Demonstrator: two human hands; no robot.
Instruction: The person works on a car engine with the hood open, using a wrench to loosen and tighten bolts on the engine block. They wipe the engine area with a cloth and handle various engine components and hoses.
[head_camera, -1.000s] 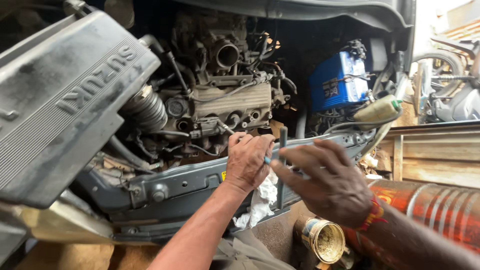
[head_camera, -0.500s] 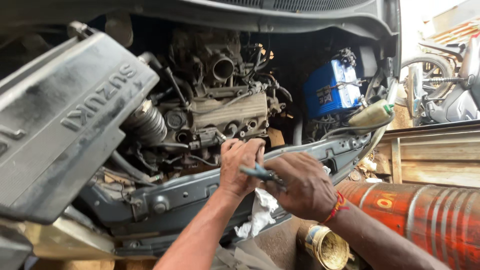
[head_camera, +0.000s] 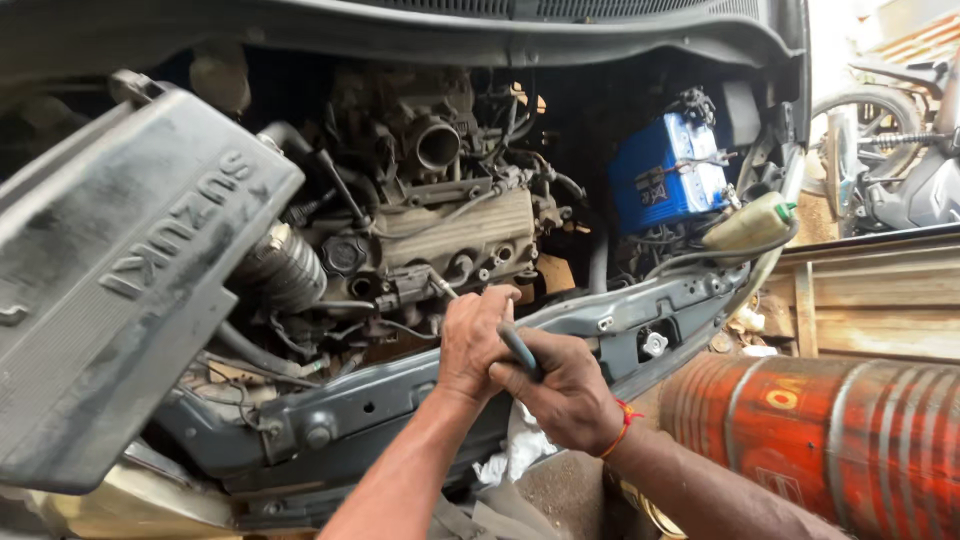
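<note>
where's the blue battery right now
In the head view the blue battery sits upper right in the engine bay, just left of the pale reservoir, beyond both hands.

Grey front crossmember (head_camera: 640, 305), white rag (head_camera: 520, 450) hanging below, hands (head_camera: 520, 360) resting on it

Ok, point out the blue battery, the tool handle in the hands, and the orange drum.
blue battery (head_camera: 665, 185): head view, on its blue front face.
tool handle (head_camera: 519, 350): head view, on the grey-blue grip between the hands.
orange drum (head_camera: 830, 430): head view, on its ribbed side.
</note>
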